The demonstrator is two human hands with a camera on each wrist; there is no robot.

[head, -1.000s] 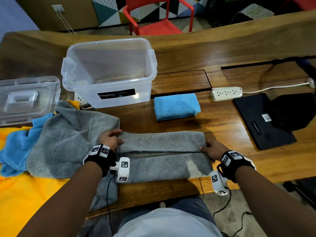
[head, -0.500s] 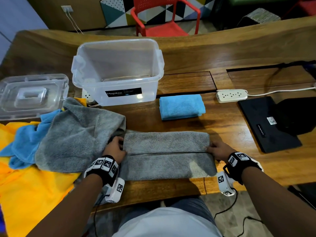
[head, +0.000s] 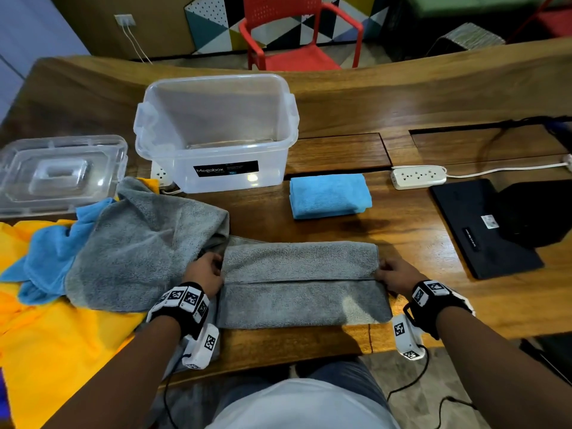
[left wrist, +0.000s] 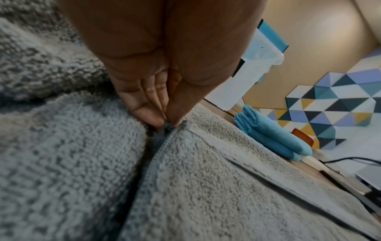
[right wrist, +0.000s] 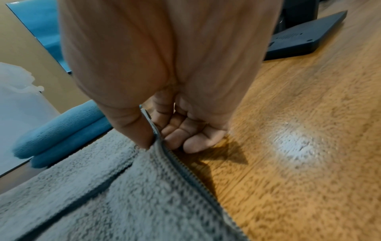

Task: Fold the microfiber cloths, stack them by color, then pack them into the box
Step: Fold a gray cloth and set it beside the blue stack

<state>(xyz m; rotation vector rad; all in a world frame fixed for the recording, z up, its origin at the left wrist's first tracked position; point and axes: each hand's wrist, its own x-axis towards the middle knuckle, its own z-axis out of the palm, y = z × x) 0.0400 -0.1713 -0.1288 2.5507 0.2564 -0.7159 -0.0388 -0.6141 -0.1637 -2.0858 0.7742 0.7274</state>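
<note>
A grey microfiber cloth lies folded in a long strip at the table's front edge. My left hand pinches its left end between thumb and fingers. My right hand pinches the right end, thumb on top, fingers curled under. A folded blue cloth lies just behind, to the right of the clear plastic box, which stands without its lid and holds nothing. A loose grey cloth, a loose blue cloth and yellow cloth are heaped at the left.
The box's clear lid lies at the far left. A white power strip and a black flat device sit on the right of the wooden table. A red chair stands beyond the table.
Both hands have stayed at the ends of the grey strip, the left shifting slightly toward its edge. The camera view has tilted a little; the cloth's fold looks the same.
</note>
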